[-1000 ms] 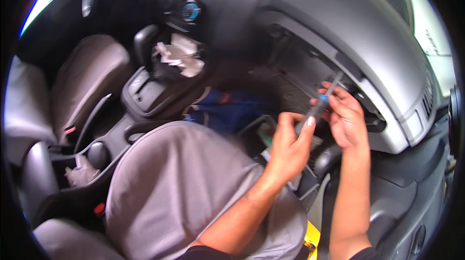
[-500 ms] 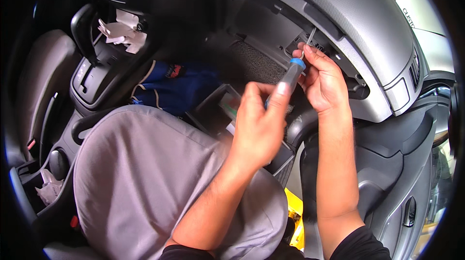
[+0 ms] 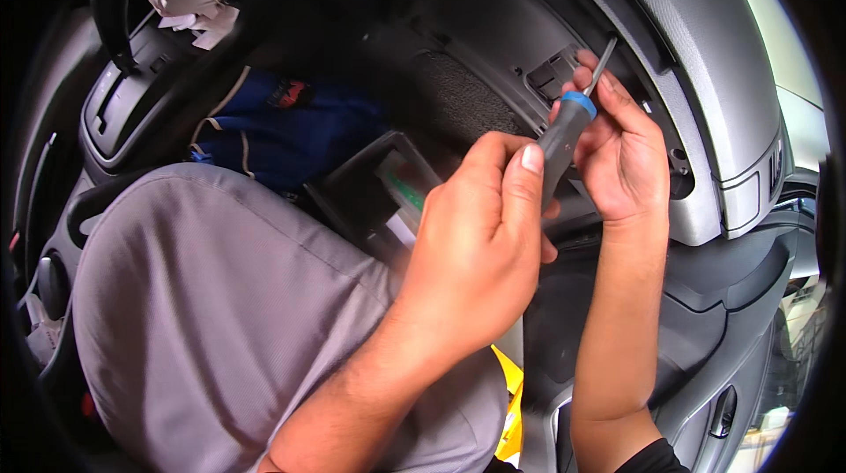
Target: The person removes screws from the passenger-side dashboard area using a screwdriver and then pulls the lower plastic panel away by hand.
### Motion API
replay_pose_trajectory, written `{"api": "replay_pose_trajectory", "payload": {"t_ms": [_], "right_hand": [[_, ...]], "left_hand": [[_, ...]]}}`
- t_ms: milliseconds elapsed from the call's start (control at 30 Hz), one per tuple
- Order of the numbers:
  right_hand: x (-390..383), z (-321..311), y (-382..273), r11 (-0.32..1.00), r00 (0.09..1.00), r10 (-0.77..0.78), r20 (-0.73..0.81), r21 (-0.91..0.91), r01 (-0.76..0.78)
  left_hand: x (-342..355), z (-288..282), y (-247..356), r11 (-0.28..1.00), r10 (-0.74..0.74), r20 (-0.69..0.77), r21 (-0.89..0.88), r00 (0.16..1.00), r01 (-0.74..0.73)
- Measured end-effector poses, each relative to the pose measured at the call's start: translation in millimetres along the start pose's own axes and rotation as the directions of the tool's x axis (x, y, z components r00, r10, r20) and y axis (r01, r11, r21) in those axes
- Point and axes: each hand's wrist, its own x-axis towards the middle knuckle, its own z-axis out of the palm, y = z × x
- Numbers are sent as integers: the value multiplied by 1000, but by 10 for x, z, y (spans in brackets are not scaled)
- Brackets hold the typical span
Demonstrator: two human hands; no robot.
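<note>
Left hand [image 3: 476, 240] closed around screwdriver [image 3: 566, 128] handle; right hand [image 3: 627, 160], half-curled, loosely pinches its shaft, near open dashboard [image 3: 727, 94]. Black box [image 3: 352, 158] holds something green, something white.

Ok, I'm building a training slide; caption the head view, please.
The left hand holds a grey-handled screwdriver, the right hand at its shaft, beside an open dashboard cavity.

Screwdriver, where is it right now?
In the head view, the screwdriver is right of centre, its handle in the left hand, its shaft beside the right hand, near the grey dashboard.
</note>
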Motion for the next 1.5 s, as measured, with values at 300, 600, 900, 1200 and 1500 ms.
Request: {"api": "replay_pose_trajectory", "payload": {"t_ms": [300,600,900,1200,1500], "right_hand": [[99,-83,51,998,997,43,-63,41,-40],[52,127,7,999,999,-27,-41,-46,25],[189,133,62,1000,984,-21,-179,-16,18],[45,154,177,979,978,-148,-145,-164,124],[-138,-315,465,874,991,-116,-60,-481,73]], "left_hand": [[-16,-73,-17,771,293,-57,604,954,-200],[33,-143,-24,998,-11,-58,62,998,15],[38,-127,-18,868,229,-59,464,972,-176],[32,-187,19,794,-66,17,607,998,42],[59,-323,-5,622,383,-155,772,911,-130]]}}
